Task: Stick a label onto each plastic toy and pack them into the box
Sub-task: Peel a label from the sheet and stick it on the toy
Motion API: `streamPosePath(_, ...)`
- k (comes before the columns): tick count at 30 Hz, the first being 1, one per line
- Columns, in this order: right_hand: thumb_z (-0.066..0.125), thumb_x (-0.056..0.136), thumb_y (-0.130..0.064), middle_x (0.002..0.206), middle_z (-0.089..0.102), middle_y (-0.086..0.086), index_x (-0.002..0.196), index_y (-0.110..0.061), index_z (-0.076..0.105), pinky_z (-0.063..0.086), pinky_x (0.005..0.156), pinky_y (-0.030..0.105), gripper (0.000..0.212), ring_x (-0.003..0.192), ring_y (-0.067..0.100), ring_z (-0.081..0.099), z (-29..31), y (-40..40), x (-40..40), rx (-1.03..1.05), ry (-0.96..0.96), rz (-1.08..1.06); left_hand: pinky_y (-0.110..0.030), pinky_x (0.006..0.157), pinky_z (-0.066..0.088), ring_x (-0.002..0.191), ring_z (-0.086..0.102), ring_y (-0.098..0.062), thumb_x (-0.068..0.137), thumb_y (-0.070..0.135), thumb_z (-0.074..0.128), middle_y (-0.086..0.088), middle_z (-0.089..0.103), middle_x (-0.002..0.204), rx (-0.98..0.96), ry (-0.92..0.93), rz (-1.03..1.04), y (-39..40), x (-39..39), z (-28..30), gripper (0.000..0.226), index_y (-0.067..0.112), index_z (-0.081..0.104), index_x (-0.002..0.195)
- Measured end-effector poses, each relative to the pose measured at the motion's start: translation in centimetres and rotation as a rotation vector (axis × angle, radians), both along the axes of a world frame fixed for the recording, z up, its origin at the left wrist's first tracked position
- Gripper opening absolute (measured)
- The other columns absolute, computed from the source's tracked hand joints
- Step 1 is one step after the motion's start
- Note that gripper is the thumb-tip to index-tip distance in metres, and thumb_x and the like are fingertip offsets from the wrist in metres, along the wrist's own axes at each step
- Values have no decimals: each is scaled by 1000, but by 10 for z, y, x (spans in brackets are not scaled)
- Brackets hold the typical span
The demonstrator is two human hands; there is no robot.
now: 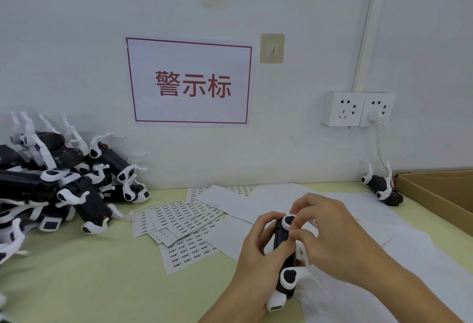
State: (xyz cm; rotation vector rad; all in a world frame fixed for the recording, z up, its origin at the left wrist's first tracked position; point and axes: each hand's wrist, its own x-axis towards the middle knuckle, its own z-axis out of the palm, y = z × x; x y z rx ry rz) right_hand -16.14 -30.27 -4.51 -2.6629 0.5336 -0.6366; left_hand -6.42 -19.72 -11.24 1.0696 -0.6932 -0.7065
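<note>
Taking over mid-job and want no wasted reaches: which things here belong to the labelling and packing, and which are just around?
Job:
- toy in hand, held by left hand and right hand
- toy pile
- label sheets
- cardboard box
- lone toy beside the box

Just around:
- red-bordered sign
- wall sockets
- two wall hooks
</note>
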Motion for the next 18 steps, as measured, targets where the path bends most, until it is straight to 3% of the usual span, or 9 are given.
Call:
streamPosePath(5,65,89,-24,105,52,-29,79,-30,72,38,87,14,14,104,-2,47,-3,4,1,-55,-7,-11,-26,70,56,86,71,-22,86,7,63,-1,72,111,15,-52,24,1,0,0,35,28,64,114)
streamPosePath(9,62,91,-26,108,51,-27,85,-28,74,38,87,15,14,105,1,49,-3,7,0,-92,13,-29,-24,70,56,86,72,-19,84,9,65,1,72,111,5,-57,27,1,-2,0,33,30,65,110)
streamPosePath(13,60,93,-26,115,54,-22,87,-26,74,41,92,19,15,111,4,51,-3,10,0,-109,28,-43,-25,70,56,88,71,-20,87,5,63,0,72,112,1,-73,38,1,-2,0,34,30,65,110)
streamPosePath(18,65,90,-20,108,55,-20,80,-23,75,33,83,6,14,110,4,53,-7,12,-1,-82,6,-89,-32,75,57,90,70,-25,87,7,63,2,72,114,9,-115,43,1,-2,-1,36,30,62,115)
